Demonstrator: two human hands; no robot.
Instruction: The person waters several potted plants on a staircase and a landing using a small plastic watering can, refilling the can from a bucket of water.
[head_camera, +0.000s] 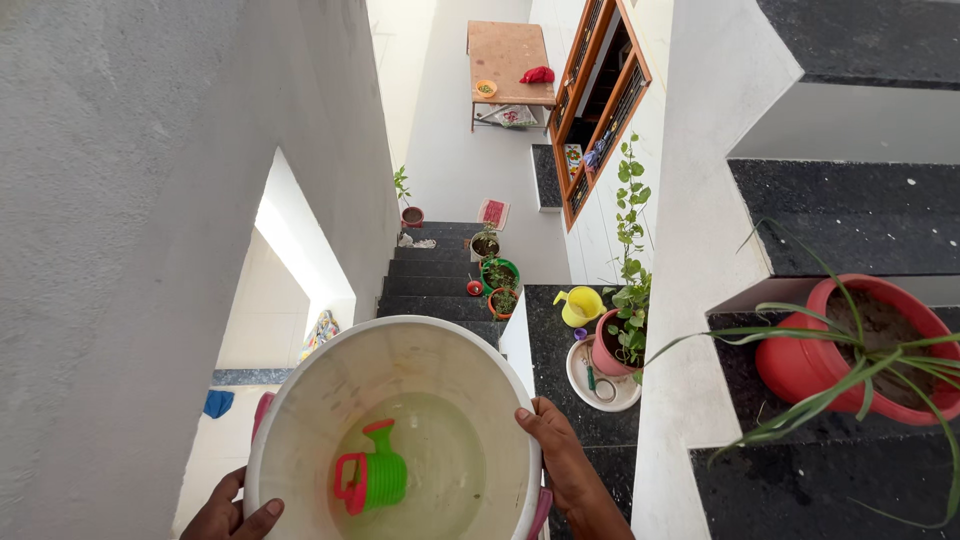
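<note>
The lower part of the white bucket (300, 420) is cut off by the frame's bottom edge. At its left rim, the left hand (232, 512) is only partly in view, fingers curled against the outside wall, grasping it. Inside, a small green watering can (375, 482) with red handle and spout lies in shallow water. On the right rim, the right hand (557, 448) is clamped over the edge, thumb inward, the wrist running out of view. Further right, a red plant pot (800, 365) sits on a dark stair step (850, 215).
</note>
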